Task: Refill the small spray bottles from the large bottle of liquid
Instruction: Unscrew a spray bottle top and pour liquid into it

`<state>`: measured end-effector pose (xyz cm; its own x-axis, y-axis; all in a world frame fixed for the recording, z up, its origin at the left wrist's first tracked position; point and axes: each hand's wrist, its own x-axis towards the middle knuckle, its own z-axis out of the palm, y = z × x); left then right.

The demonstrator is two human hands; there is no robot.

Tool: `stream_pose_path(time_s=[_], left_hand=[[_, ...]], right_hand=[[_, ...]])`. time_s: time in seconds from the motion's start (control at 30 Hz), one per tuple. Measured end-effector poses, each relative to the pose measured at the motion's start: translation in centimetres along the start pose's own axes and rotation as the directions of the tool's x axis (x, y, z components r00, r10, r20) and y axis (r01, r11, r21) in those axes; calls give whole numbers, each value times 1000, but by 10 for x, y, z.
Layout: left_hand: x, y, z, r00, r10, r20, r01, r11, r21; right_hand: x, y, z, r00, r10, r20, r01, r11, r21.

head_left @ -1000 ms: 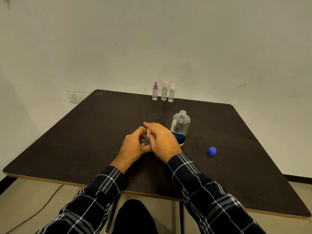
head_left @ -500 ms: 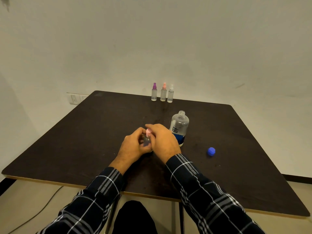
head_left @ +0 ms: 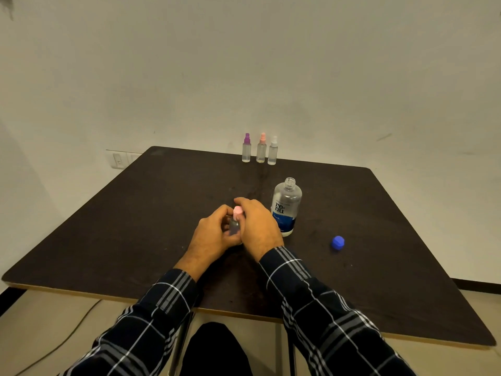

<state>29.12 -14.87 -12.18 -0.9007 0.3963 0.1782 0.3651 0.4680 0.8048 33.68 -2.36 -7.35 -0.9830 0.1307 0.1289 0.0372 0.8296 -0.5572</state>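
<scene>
A small clear spray bottle [head_left: 234, 226] with a pink top [head_left: 238, 210] stands upright on the dark table [head_left: 135, 213] between both hands. My left hand [head_left: 210, 237] grips its body. My right hand [head_left: 257, 229] curls over the pink top from the right. Just right of it stands the large clear bottle [head_left: 286, 206] with a blue label and an uncapped neck. Its blue cap [head_left: 338, 243] lies on the table further right. Three small spray bottles stand in a row at the far edge: purple top [head_left: 246, 148], pink top [head_left: 261, 148], white top [head_left: 273, 151].
A white wall rises right behind the table's far edge, with a switch plate [head_left: 119, 160] at the left. A cable [head_left: 67, 337] runs over the floor below the near left edge. My knee [head_left: 217, 348] shows under the table's front edge.
The pink top, mostly hidden by my fingers a second ago, now shows plainly above the small bottle. Both hands stay at the same spot on the table.
</scene>
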Motion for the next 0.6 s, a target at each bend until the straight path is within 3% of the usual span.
stream_pose_path(time_s=[0.3, 0.6], left_hand=[[1, 2, 0, 1000, -25, 7, 25, 1000, 9], [1, 5, 2, 999, -42, 2, 42, 999, 28]], right_hand=[[4, -1, 1, 1000, -8, 14, 9, 994, -107], [2, -3, -3, 996, 88, 17, -87, 996, -19]])
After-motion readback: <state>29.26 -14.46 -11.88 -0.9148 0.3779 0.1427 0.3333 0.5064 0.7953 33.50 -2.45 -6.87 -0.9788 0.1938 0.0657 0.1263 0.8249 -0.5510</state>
